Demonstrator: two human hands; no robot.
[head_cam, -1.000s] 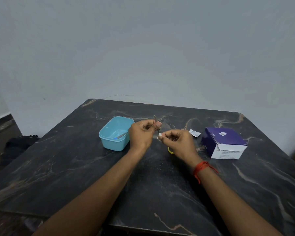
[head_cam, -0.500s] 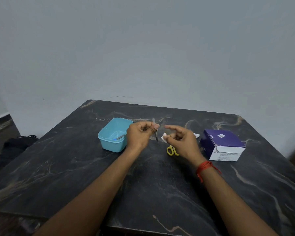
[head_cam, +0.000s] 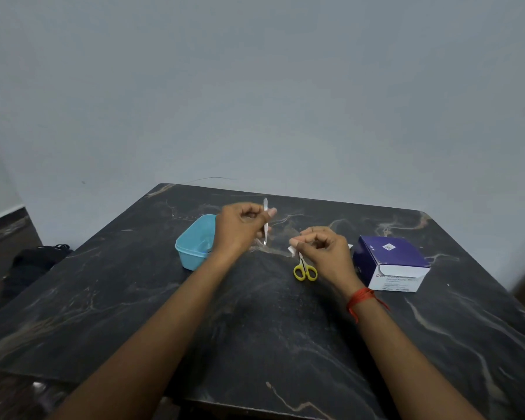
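My left hand [head_cam: 238, 230] grips metal tweezers [head_cam: 265, 221] upright, tips pointing down, above the dark marble table [head_cam: 255, 328]. My right hand [head_cam: 322, 248] pinches a small white swab piece [head_cam: 292, 249] between thumb and forefinger, a short way right of the tweezers' tips. Small yellow-handled scissors [head_cam: 305, 269] lie on the table just below my right hand.
A light blue plastic tub [head_cam: 193, 247] stands left of my left hand with something small inside. A purple and white box [head_cam: 390, 262] sits to the right. A white packet corner [head_cam: 350, 246] shows behind my right hand. A dark bag [head_cam: 34, 262] lies on the floor at left.
My hands have drawn apart: the left lifted the tweezers up and left, the right moved right with the white piece. The scissors under the right hand came into view.
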